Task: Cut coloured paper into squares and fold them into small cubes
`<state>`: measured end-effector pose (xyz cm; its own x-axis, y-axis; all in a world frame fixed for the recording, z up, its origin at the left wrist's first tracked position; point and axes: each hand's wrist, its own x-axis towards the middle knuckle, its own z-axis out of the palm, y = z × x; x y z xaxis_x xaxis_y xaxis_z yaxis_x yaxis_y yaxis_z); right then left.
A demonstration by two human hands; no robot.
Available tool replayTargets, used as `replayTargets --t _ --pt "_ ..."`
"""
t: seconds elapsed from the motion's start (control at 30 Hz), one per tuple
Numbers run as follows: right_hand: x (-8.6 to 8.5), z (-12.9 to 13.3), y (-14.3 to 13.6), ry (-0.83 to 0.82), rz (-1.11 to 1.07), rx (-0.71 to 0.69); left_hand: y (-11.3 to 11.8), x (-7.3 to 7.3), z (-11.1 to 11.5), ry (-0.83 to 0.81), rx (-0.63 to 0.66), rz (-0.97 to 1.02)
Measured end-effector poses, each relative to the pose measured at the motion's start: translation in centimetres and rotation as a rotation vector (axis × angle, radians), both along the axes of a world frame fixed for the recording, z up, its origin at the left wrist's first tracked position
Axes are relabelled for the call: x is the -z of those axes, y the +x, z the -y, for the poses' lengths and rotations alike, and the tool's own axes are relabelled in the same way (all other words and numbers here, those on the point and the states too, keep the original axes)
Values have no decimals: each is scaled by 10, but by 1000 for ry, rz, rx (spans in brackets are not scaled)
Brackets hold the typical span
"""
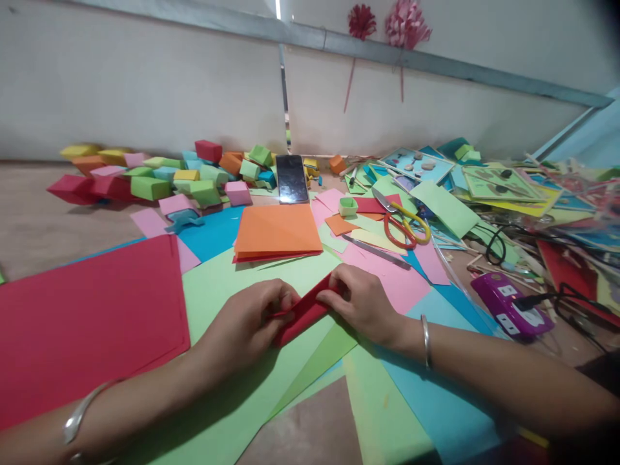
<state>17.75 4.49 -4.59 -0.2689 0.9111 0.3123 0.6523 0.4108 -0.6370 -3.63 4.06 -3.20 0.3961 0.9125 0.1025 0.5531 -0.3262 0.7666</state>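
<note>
Both hands grip a folded strip of red paper point(304, 314) that lies over light green sheets point(227, 290) on the table. My left hand point(247, 323) pinches its near left end with curled fingers. My right hand point(361, 300) pinches the far right end, thumb and fingers pressed on the fold. A silver bangle circles each wrist. Most of the strip is hidden under the fingers.
A big red sheet point(92, 316) lies at the left, a stack of orange squares point(277, 230) just beyond the hands. Behind them: a phone point(291, 179), many folded paper boxes point(150, 184), scissors point(404, 223). A purple power strip point(511, 303) and cables sit at the right.
</note>
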Motion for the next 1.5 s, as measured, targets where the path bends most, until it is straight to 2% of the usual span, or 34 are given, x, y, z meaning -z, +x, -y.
replayTargets --t 0.13,0.23,0.37,0.43,0.5,0.63,0.73,0.9,1.0,1.2,1.33,1.4,1.5 --pt "-5 1 0 -67 -115 45 -1 4 4 46 -95 14" --pt "-8 -2 1 -106 -196 82 -2 4 4 63 -109 66" --pt "-11 -7 6 -169 -214 -48 -1 -1 3 29 -145 167" --pt "-11 -9 8 -220 -242 -78 1 -5 3 -67 -179 245" --pt "-10 -9 9 -219 -285 -41 1 -8 2 -225 -203 337" --pt "-10 -6 9 -222 -381 14 1 -12 -1 -555 -172 498" --pt "-10 -4 10 -299 -464 -6 0 -10 -2 -650 -166 528" --pt "-16 -4 11 -588 -634 -166 -3 0 -5 -675 -199 559" --pt "-20 -5 11 -766 -706 -211 -4 3 -4 -703 -188 587" --pt "-18 -8 12 -881 -867 -164 0 -7 -2 -693 -289 667" --pt "-13 -11 16 -978 -912 -225 3 -15 -4 -734 -396 703" --pt "-10 -13 18 -1014 -925 -247 2 -17 -5 -736 -413 700" --pt "-9 -13 19 -1042 -915 -173 -2 -18 -5 -705 -374 721"
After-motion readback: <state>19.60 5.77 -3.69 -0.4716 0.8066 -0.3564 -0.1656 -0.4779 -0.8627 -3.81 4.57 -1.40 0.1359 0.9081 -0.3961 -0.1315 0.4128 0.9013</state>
